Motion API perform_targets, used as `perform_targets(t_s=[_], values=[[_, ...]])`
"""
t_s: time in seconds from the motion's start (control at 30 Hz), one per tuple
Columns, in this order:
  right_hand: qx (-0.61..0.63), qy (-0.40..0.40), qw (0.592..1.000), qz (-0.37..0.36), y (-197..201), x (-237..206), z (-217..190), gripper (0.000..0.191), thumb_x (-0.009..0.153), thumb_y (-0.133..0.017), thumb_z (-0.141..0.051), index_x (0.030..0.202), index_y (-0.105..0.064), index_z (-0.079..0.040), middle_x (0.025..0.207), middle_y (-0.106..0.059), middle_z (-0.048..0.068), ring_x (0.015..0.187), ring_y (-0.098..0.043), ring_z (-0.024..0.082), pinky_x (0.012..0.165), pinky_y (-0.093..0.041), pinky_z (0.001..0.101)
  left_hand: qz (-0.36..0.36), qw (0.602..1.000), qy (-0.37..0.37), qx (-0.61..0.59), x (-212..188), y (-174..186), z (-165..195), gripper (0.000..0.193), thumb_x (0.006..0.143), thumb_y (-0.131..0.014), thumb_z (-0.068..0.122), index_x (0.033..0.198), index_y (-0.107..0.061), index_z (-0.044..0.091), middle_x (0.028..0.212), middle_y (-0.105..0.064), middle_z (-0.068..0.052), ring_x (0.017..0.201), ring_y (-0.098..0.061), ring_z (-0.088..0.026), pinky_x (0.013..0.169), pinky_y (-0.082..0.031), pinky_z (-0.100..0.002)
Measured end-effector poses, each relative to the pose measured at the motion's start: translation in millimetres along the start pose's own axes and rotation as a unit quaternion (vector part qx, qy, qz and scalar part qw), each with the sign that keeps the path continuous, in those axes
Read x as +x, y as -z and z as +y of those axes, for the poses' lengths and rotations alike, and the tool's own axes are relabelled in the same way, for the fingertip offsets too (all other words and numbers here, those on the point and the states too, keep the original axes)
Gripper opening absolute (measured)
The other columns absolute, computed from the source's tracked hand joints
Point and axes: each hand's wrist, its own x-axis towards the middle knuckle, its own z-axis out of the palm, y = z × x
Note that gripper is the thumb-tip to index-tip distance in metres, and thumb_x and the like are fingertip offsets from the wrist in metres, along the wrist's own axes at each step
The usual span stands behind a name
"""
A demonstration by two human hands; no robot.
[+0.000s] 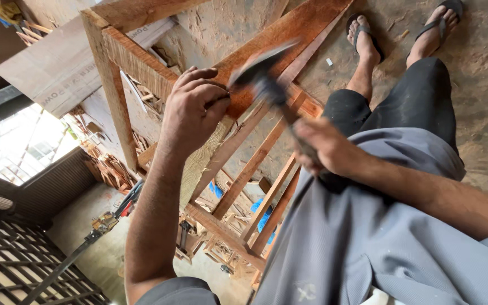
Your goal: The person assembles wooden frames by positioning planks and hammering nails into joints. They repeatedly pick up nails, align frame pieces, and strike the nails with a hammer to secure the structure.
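Observation:
My right hand [326, 148] grips the handle of a hammer [266, 85], whose dark head is blurred with motion just right of my left hand. My left hand [193, 107] is pinched at the fingertips against the reddish wooden frame [136, 62], apparently holding a small nail that I cannot see clearly. The hammer head sits close to those fingertips, over a reddish plank [289, 28] of the frame.
The frame's slats [255, 164] run down below my hands. My legs in black shorts [413, 101] and sandalled feet [365, 39] stand on a dusty floor [481, 51]. Wood scraps and tools [108, 220] lie further off, beside a dark metal grille [7, 254].

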Motion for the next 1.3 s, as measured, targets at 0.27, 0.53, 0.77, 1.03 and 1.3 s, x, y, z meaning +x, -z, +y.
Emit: perform_targets(t_s=[0.27, 0.53, 0.77, 1.03, 1.3], values=[[0.06, 0.085, 0.947, -0.303, 14.9, 23.9, -11.2, 0.056, 0.106, -0.049, -0.056, 0.085, -0.055, -0.005, 0.064, -0.054, 0.009, 0.049, -0.052, 0.02, 0.044, -0.043, 0.033, -0.005, 1.0, -0.008, 0.006, -0.9, -1.9, -4.9, 0.007, 0.093, -0.076, 0.012, 0.098, -0.079, 0.008, 0.109, -0.079, -0.008, 0.129, -0.065, -0.029, 0.122, -0.036, -0.052], [0.131, 0.171, 0.975, -0.054, 9.0, -7.7, -22.2, 0.053, 0.107, -0.045, -0.059, 0.095, -0.055, -0.009, 0.065, -0.051, 0.005, 0.048, -0.045, 0.015, 0.043, -0.041, 0.0303, 0.18, 0.984, -0.008, 0.014, -19.8, -26.2, -26.7, 0.024, 0.101, -0.07, 0.026, 0.117, -0.071, 0.008, 0.142, -0.064, -0.015, 0.144, -0.052, -0.032, 0.128, -0.033, -0.053], [0.045, 0.012, 0.998, 0.03, -10.3, -1.4, -15.2, 0.058, 0.107, -0.044, -0.062, 0.09, -0.055, -0.007, 0.057, -0.047, 0.001, 0.041, -0.041, 0.015, 0.04, -0.038, 0.0306, 0.375, 0.851, 0.321, -0.179, -44.1, -77.8, -44.3, 0.106, 0.101, -0.032, 0.075, 0.165, 0.001, -0.003, 0.173, -0.001, -0.029, 0.157, -0.027, -0.041, 0.128, -0.029, -0.05], [0.166, 0.427, 0.888, 0.032, 10.7, -17.8, -39.1, 0.057, 0.105, -0.044, -0.062, 0.088, -0.055, -0.008, 0.056, -0.048, 0.001, 0.042, -0.043, 0.014, 0.039, -0.037, 0.0301, 0.37, 0.855, 0.322, -0.17, -37.0, -85.7, -42.3, 0.098, 0.107, -0.031, 0.072, 0.167, -0.01, -0.003, 0.176, -0.016, -0.026, 0.165, -0.019, -0.039, 0.136, -0.016, -0.045], [0.086, 0.197, 0.976, 0.031, 5.4, 2.5, -33.8, 0.056, 0.103, -0.044, -0.061, 0.086, -0.055, -0.008, 0.056, -0.05, 0.001, 0.042, -0.045, 0.013, 0.037, -0.037, 0.0297, 0.385, 0.847, 0.268, -0.251, -34.0, -80.0, -42.8, 0.099, 0.104, -0.037, 0.07, 0.165, -0.007, -0.002, 0.172, -0.015, -0.028, 0.158, -0.028, -0.042, 0.13, -0.027, -0.046]])
